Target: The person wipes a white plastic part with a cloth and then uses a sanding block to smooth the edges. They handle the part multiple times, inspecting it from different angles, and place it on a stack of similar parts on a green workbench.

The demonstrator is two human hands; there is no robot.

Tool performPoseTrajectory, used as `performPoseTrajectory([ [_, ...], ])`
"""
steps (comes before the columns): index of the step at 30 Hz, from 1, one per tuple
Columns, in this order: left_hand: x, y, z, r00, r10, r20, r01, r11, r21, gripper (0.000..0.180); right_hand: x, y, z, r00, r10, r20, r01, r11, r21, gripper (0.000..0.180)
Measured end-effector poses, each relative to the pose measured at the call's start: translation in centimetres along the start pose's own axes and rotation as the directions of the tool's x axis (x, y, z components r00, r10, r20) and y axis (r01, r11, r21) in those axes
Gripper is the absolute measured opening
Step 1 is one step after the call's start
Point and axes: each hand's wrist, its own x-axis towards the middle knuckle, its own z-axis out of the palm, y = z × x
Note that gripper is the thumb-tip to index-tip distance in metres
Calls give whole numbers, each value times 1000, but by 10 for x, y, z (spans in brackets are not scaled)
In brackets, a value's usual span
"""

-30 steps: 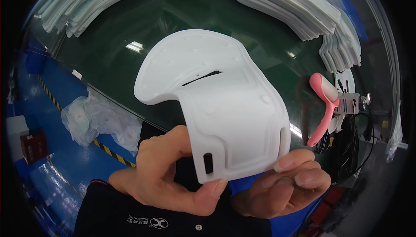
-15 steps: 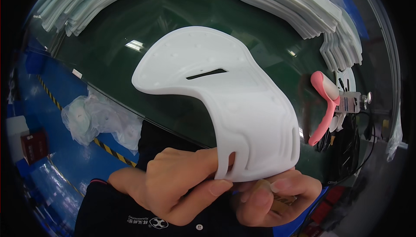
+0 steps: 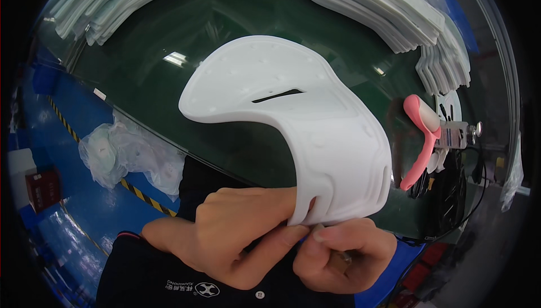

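A large curved white moulded plastic panel [image 3: 344,139] with slots and small raised dots is held up in front of me. Its broad rounded end is up and to the left, with one long slot across it; the narrower end is down by my hands. My left hand [image 3: 236,235] grips the lower left corner, thumb below the edge and fingers behind, partly hidden by the panel. At the bottom edge, close to the left thumb, my right hand [image 3: 349,254] is closed in a pinch. Something small shows between its curled fingers, too hidden to name.
Stacks of similar white panels lie at the far left [image 3: 124,4] and far right [image 3: 372,4] of the dark green table [image 3: 146,88]. A pink-and-white handled object [image 3: 420,139] and a clear bottle [image 3: 453,133] stand at right. Crumpled plastic bags [image 3: 135,153] are beyond the left edge.
My right hand has moved left along the panel's bottom edge, up to the left thumb. The panel has shifted slightly to the right, and my left hand keeps its grip.
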Motion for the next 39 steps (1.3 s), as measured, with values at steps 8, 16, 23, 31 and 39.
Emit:
performPoseTrajectory([
  [8,-1,4,3,994,-106,-4,105,993,-61,23,-9,6,9,953,32,-302,7,992,127,22],
  [16,-2,2,7,996,-83,-46,81,996,-29,23,-10,8,8,958,64,-279,-1,976,220,22],
  [23,-4,0,7,997,-51,-49,51,999,-1,24,-11,6,10,920,141,-366,-54,970,238,23],
  [31,-5,-3,12,995,22,-102,-21,1000,11,25,-6,4,8,961,72,-266,-34,989,144,24],
  [39,-5,-5,14,997,42,-58,-41,999,18,26,-13,7,8,913,158,-375,-74,971,229,22],
])
